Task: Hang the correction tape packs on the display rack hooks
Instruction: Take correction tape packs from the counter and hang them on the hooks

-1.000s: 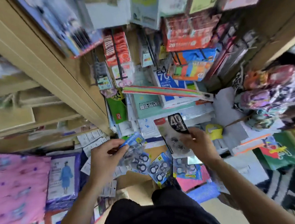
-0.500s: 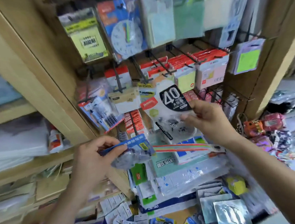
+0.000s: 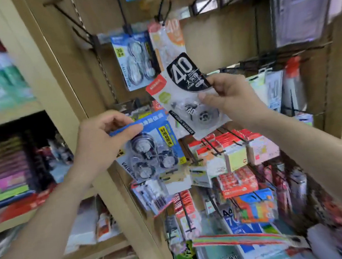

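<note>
At far left, blurred wooden shelves (image 3: pixel 9 114) hold stacked soft packets. The left hand (image 3: pixel 102 139) pinches the top edge of a blue-card correction tape pack (image 3: pixel 153 147), thumb on the front and curled fingers behind; its clear, glossy blister shows round tape wheels, and the card hangs tilted below the fingertips. Just above those fingers a similar blue pack (image 3: pixel 133 62) already hangs from a thin black wire hook (image 3: pixel 122 13) on the tan board back. To the right, the right hand (image 3: pixel 231 99) grips a clear pack with a black "40" label (image 3: pixel 185 95) by its right edge, thumb pressed on the front, fingers folded behind, the pack slanted up to the left. Beyond its upper corner an orange "40" pack (image 3: pixel 168 40) hangs. Right of that, the board is bare and open. Below both hands, crowded hooks carry red-and-white boxed packs (image 3: pixel 234 150).
</note>
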Demonstrator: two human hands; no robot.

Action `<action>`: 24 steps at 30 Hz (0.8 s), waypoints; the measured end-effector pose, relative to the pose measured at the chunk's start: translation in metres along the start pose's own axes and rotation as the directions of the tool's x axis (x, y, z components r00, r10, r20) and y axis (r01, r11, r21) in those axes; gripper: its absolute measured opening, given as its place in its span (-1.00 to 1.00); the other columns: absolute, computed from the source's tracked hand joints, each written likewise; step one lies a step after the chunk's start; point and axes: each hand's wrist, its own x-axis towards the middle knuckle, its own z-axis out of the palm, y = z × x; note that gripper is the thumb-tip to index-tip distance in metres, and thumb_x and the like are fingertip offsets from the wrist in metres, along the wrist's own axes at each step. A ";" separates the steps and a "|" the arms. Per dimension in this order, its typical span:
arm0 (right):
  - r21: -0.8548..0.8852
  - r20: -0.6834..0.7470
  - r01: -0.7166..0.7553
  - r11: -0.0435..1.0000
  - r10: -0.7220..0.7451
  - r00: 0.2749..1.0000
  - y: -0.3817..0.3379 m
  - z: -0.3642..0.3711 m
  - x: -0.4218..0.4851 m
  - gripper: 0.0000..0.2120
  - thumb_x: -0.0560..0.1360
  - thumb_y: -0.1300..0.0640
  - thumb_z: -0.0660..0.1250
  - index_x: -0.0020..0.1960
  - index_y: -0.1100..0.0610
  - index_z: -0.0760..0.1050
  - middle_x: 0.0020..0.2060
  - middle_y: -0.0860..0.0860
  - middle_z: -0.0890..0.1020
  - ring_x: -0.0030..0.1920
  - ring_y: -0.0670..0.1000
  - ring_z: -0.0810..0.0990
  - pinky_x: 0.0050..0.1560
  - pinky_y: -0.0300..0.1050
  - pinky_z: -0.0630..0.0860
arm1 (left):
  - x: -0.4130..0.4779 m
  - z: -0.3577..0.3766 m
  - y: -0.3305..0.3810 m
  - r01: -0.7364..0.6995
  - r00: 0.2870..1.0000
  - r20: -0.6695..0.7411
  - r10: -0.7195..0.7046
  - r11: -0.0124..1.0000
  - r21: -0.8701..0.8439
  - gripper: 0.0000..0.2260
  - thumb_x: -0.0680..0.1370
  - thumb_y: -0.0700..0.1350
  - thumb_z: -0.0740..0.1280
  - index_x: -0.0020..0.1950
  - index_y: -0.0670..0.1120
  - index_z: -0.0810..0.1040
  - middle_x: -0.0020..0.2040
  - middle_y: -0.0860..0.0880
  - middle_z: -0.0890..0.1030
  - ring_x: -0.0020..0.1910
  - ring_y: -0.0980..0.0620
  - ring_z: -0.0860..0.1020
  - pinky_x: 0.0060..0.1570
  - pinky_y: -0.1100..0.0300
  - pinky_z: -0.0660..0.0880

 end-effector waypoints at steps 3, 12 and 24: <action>-0.015 -0.009 0.026 1.000 -0.026 1.000 -0.011 0.003 0.027 -0.85 0.54 0.34 0.37 -0.02 0.10 0.58 -0.13 -0.07 0.73 -0.10 -0.11 0.66 0.02 -0.11 0.62 | 0.033 -0.008 0.013 -0.049 0.999 -0.004 0.049 0.999 -0.009 -0.89 0.38 0.01 0.53 -0.23 0.07 0.62 -0.33 0.22 0.64 -0.37 0.27 0.51 -0.29 0.41 0.42; -0.074 -0.145 0.003 0.997 -0.014 0.989 -0.024 -0.008 0.097 -0.77 0.58 0.31 0.32 -0.11 0.00 0.58 -0.16 -0.07 0.67 -0.19 -0.17 0.59 -0.03 -0.15 0.54 | 0.119 -0.041 0.014 -0.106 0.993 -0.054 0.107 0.994 0.028 -0.86 0.44 -0.08 0.55 -0.21 0.05 0.60 -0.30 0.20 0.65 -0.32 0.26 0.52 -0.21 0.41 0.46; -0.116 -0.420 -0.121 0.986 0.062 0.905 -0.013 -0.037 0.144 -0.87 0.54 0.17 0.37 -0.18 0.05 0.57 -0.12 0.24 0.68 -0.08 0.23 0.66 0.05 0.21 0.57 | 0.181 -0.052 0.026 -0.157 0.982 -0.090 0.167 0.982 0.102 -0.88 0.45 -0.13 0.55 -0.20 -0.07 0.63 -0.29 0.08 0.65 -0.33 0.23 0.52 -0.25 0.43 0.43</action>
